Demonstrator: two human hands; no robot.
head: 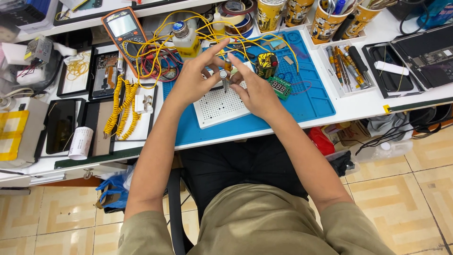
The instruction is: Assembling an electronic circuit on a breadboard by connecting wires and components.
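Both hands (226, 80) pinching tweezers (226, 78) over breadboard (214, 106)

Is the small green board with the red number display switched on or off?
It seems on: the green display board on the blue mat shows lit red digits, beside the right hand. Glare cannot be excluded.

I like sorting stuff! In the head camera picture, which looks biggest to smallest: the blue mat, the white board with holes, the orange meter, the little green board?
1. Blue mat
2. White board with holes
3. Orange meter
4. Little green board

All lie on the same desk, so nearness barely skews this.
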